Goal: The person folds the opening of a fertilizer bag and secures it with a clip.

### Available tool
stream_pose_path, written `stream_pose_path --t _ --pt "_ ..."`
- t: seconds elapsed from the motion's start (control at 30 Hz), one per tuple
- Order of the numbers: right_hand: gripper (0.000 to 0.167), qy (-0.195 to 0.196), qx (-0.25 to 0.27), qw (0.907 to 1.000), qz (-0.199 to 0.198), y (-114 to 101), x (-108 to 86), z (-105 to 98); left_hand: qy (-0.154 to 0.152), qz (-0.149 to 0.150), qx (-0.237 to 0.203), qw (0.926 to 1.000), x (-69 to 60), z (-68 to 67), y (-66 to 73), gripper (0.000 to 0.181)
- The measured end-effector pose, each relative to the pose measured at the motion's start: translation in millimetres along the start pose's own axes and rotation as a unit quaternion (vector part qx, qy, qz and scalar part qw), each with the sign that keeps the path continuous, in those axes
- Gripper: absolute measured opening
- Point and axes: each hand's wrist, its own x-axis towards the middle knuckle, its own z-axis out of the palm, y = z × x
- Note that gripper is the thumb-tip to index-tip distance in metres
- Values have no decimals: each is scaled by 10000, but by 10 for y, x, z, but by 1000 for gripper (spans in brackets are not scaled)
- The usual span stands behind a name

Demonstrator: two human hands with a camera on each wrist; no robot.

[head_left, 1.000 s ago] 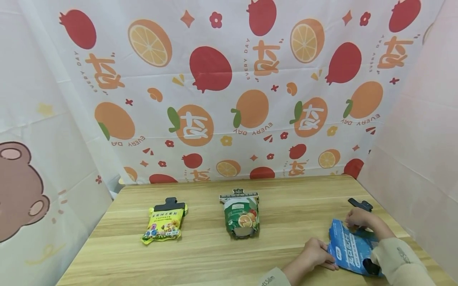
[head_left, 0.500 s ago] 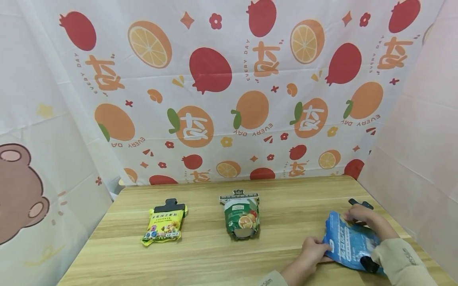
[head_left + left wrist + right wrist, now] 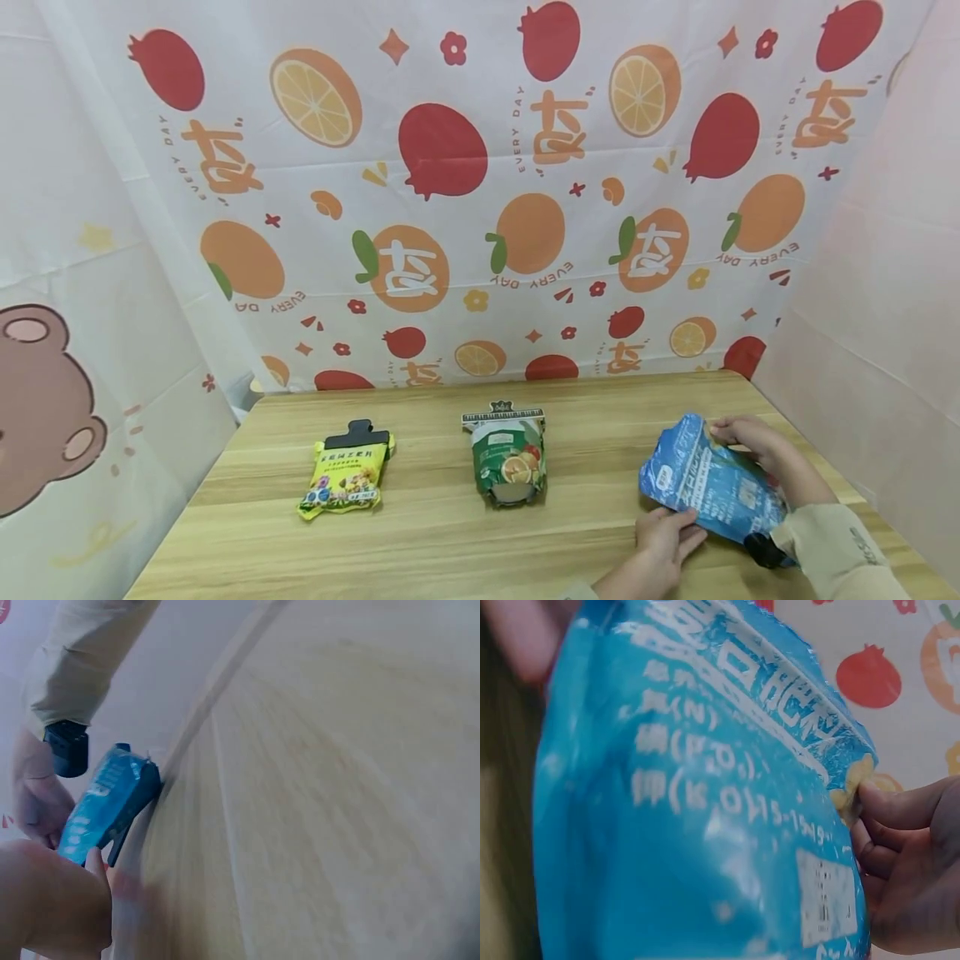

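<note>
Between the hands, on the right of the wooden table (image 3: 450, 542), a blue printed bag (image 3: 712, 479) is tilted up. My left hand (image 3: 663, 542) holds its near edge, thumb on the printed face. At the far edge my right hand (image 3: 753, 437) pinches a small yellowish piece (image 3: 849, 791) between thumb and fingers; whether it is a clip is unclear. In the left wrist view a dark bar (image 3: 120, 844) shows beside the bag (image 3: 105, 802), partly hidden.
A yellow bag (image 3: 345, 479) with a black clip (image 3: 358, 435) lies at the left. Mid-table lies a green bag (image 3: 508, 462) with a ruler-marked clip (image 3: 502, 414). A fruit-printed curtain (image 3: 465, 192) hangs behind the table.
The blue bag has moved left and away from me, tilting up in both hands. The black clip seen beyond the right hand earlier is out of sight in the head view.
</note>
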Motion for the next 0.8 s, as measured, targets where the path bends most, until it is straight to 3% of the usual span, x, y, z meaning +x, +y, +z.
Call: stream_pose_path --t 0.2,0.47,0.6,0.8 --pt "49 -29 177 9992 -354 -55 -16 44 156 345 145 9992 33 -19 42 8" --pt "36 -181 -295 9960 -824 -20 20 66 268 602 564 9962 60 -2 136 5" --pt "28 -281 -632 9948 -747 -2 65 67 279 733 635 9949 62 8 166 4" --pt "27 -419 -545 9966 -444 17 83 53 262 927 717 9928 73 16 192 5"
